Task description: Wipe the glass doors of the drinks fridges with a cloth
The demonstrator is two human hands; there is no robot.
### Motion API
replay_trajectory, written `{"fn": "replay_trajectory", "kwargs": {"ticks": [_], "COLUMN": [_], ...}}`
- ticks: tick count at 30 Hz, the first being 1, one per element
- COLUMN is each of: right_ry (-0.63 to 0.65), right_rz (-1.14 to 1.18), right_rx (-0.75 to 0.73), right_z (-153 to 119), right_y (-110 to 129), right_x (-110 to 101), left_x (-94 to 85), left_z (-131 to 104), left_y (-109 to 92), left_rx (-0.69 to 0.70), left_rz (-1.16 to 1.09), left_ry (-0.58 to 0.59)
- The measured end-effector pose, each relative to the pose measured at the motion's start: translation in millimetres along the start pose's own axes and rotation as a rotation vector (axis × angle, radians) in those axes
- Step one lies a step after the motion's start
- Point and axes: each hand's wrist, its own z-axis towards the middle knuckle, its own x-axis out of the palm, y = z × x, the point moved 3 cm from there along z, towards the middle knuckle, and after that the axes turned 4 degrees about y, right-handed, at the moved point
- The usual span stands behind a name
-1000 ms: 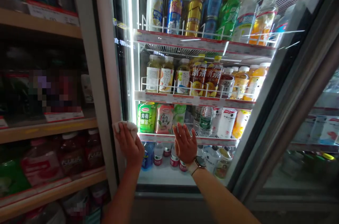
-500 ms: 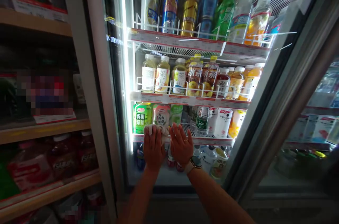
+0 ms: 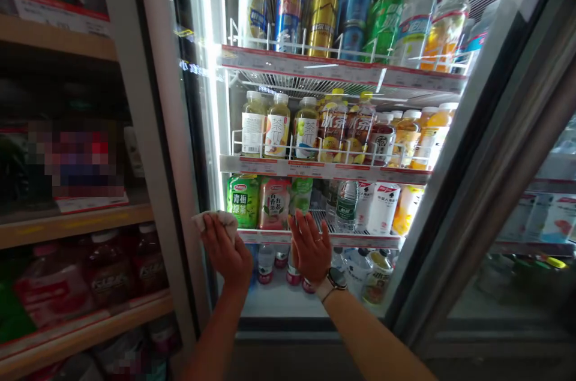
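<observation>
My left hand presses a pale, crumpled cloth against the left side of a glass fridge door, by the frame. The fingers lie over the cloth. My right hand, with a ring and a wristwatch, is open, its fingers spread at the glass near the door's middle. Behind the glass, level with my hands, stand a green drink carton, a pink drink carton and a clear water bottle.
Cans and bottles fill wire shelves above, including a gold can and a green bottle. On the left stands a wooden shelf with packaged drinks. A thick metal door frame rises on the right, beside another fridge section.
My left hand has slid left across the glass with the cloth, from beside my right hand to the door's left edge. The right hand has barely moved.
</observation>
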Motion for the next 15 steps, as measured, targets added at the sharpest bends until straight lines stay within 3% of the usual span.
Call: {"fn": "replay_trajectory", "kwargs": {"ticks": [5,8,11,15], "right_ry": [-0.022,-0.023,-0.022,-0.018], "right_rz": [-0.028,-0.044,-0.038,-0.007], "right_rx": [-0.001,0.000,-0.009,-0.012], "right_z": [-1.3,-1.6,-0.1,2.6], "right_y": [-0.2,-1.3,-1.9,-1.4], "right_x": [4.2,5.3,1.9,-4.6], "left_x": [27.3,33.7,29.9,13.1], "left_z": [-32.6,-44.1,-41.8,-21.9], "left_y": [-49.1,-62.9,-58.3,-26.3], "left_rx": [0.152,0.266,0.349,0.376], "left_rz": [-0.049,-0.061,-0.042,-0.002], "left_ry": [0.054,0.072,0.109,0.143]}}
